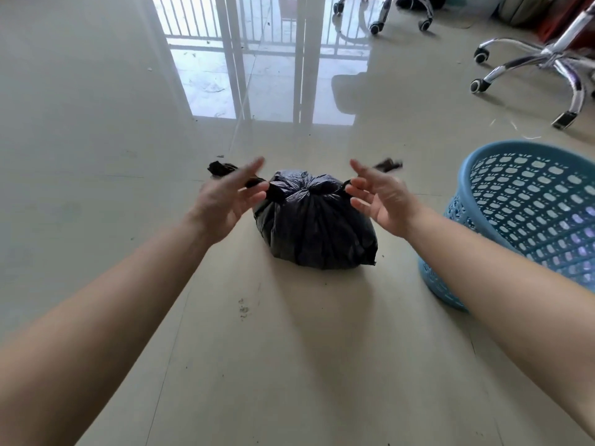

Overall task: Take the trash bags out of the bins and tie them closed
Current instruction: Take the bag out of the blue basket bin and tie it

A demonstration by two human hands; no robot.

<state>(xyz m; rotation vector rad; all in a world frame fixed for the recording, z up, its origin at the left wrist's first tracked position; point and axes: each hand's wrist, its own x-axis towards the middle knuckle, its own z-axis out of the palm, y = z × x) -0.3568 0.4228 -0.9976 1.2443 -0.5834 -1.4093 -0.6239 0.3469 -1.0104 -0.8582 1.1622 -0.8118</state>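
A full black trash bag (pixel 314 226) sits on the floor in front of me, its top gathered into a knot. Two twisted tails stick out sideways from the knot, one to the left (pixel 220 169) and one to the right (pixel 388 164). My left hand (pixel 225 201) is at the left tail with its fingers straight and spread, and the tail runs behind them. My right hand (pixel 380 197) is at the right tail, fingers likewise apart. Neither hand visibly clamps the plastic. A light blue perforated bin (pixel 528 217) stands tilted at the right with no bag in it.
Chrome office chair bases on castors (pixel 547 62) stand at the back right, another (pixel 399 14) further back. A glass door with railing reflections (pixel 257 59) lies ahead. Small dirt specks (pixel 243 309) mark the glossy tile floor near me.
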